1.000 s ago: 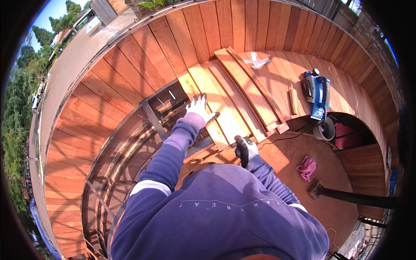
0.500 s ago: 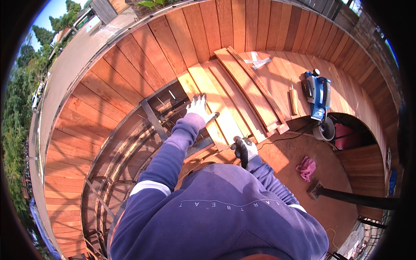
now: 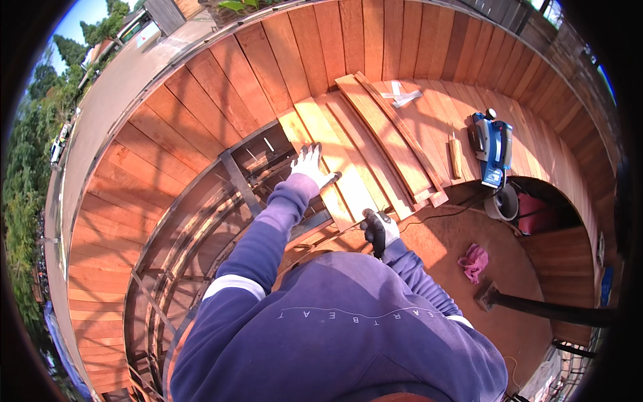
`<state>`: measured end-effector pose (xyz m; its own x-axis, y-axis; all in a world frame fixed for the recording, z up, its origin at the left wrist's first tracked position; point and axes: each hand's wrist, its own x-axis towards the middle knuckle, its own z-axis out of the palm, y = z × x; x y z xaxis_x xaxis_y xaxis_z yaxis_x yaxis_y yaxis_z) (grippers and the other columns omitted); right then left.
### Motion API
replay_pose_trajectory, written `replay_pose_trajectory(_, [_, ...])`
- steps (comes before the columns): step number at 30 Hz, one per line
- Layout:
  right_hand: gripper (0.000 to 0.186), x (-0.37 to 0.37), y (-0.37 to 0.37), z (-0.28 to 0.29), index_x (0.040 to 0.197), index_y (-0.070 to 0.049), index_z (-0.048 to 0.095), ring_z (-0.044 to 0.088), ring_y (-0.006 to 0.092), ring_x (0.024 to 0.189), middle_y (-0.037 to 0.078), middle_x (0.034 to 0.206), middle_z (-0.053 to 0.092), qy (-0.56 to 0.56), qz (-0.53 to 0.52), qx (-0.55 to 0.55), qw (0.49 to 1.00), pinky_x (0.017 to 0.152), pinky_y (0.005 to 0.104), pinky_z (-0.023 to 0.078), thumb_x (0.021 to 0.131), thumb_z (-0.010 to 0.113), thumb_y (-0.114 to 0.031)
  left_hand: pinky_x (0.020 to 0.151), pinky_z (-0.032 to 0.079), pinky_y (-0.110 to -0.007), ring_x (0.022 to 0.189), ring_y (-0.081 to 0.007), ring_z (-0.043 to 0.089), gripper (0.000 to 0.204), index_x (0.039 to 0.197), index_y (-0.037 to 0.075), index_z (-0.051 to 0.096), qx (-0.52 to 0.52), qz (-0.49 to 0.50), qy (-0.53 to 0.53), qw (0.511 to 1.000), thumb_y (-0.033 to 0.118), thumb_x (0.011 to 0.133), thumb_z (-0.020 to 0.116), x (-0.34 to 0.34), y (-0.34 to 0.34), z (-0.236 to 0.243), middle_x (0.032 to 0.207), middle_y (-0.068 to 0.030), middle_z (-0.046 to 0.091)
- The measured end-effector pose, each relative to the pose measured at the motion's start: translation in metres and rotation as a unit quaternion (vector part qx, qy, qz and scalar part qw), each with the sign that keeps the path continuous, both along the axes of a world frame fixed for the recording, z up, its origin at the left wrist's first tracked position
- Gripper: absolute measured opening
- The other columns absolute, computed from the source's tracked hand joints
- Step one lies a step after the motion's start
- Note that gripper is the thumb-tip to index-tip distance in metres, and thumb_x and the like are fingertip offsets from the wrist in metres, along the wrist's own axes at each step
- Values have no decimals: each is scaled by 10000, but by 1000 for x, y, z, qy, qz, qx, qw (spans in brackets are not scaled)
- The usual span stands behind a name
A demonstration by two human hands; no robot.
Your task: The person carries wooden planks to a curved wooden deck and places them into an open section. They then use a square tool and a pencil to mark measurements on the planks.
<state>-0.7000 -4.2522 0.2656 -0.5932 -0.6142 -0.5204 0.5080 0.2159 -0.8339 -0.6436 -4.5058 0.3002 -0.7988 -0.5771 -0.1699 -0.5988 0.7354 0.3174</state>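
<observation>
My left hand (image 3: 309,165), in a white glove with dark fingertips, lies flat with spread fingers on a pale wooden board (image 3: 328,171) at the edge of the slatted bench seat. At the near end of the sunlit boards my right hand (image 3: 379,228), gloved in black and white, is closed. A dark shape shows beneath its fingers, but I cannot make out what it is. Just right of my hands, several loose reddish planks (image 3: 385,134) lie side by side and partly stacked across the seat.
A blue electric planer (image 3: 494,147) stands on the seat at right, beside a narrow wood offcut (image 3: 455,158). White strips (image 3: 404,97) lie behind the planks. Left of my hand the metal frame (image 3: 240,181) is uncovered. A pink cloth (image 3: 473,262) and a black post (image 3: 542,305) are at right.
The view has shifted slightly. Both hands keep nearly the same places on and beside the boards; nothing else has visibly moved.
</observation>
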Motion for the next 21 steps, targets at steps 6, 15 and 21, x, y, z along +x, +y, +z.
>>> replay_pose_trajectory(6, [316, 0, 3, 1, 1095, -40, 596, 407, 85, 498, 12, 726, 556, -37, -2, -11, 999, 453, 229, 327, 931, 541, -305, 1081, 310, -414, 1312, -337, 353, 842, 1442, 26, 316, 111, 185, 346, 913, 414, 811, 716, 21, 8, -76, 1435, -208, 338])
replay_pose_trajectory(15, [362, 1, 0, -2, 1140, -33, 574, 411, 88, 501, 25, 748, 562, -14, 21, -3, 1000, 448, 231, 336, 964, 510, -343, 371, 262, -278, 397, -98, 325, 242, 810, 204, 493, 627, 361, 313, 616, 285, 875, 712, 41, 10, -102, 579, 45, 427])
replay_pose_trajectory(21, [347, 1, 3, -10, 1109, -32, 566, 416, 91, 500, 33, 743, 559, -11, 10, -29, 999, 442, 229, 336, 966, 524, -345, 612, 407, -363, 618, -208, 472, 251, 874, 48, 567, 395, 253, 283, 837, 275, 894, 672, 38, 21, -104, 780, -107, 597])
